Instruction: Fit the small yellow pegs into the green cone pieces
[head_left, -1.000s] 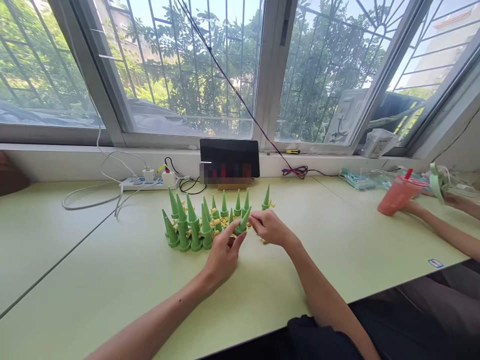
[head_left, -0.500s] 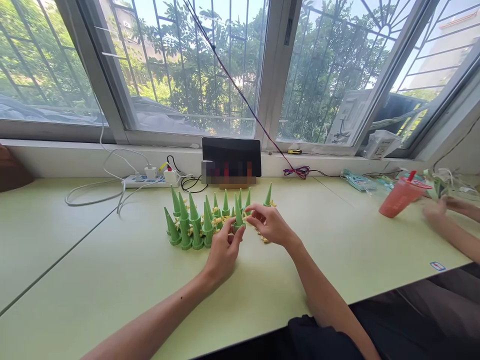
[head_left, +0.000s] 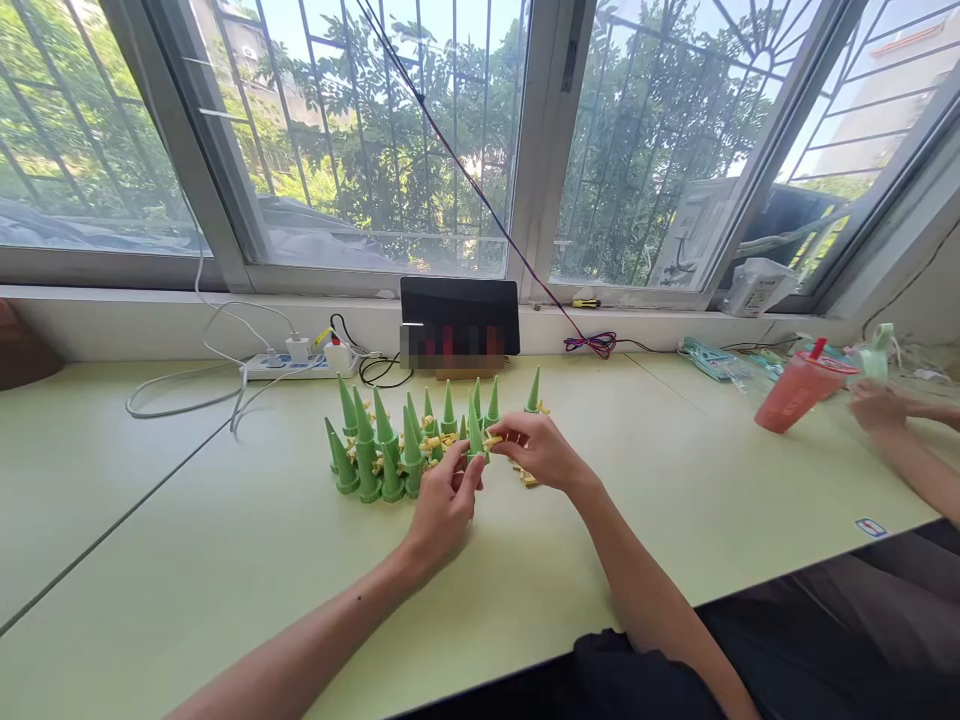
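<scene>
A green cone-shaped piece [head_left: 475,432] stands upright in my left hand [head_left: 448,500], whose fingers are closed round its base. My right hand [head_left: 534,447] pinches a small yellow piece [head_left: 491,440] against the cone's right side; its exact shape is too small to tell. Left of my hands stands a cluster of several green cones [head_left: 367,450], with little yellow pieces among them. Partly hidden behind my right hand, more yellow pieces [head_left: 529,478] lie on the table. One separate green cone [head_left: 533,390] rises behind that hand.
A tablet [head_left: 460,310] leans by the window wall. At the back left lies a power strip [head_left: 292,366] with white cables. To the right stands a red cup [head_left: 802,390] with a straw, near another person's hands [head_left: 877,405]. The table [head_left: 300,600] is pale green.
The yellow piece in my right hand has come up to the side of the cone. My left hand keeps its hold. At the right, the other person's hands have shifted slightly.
</scene>
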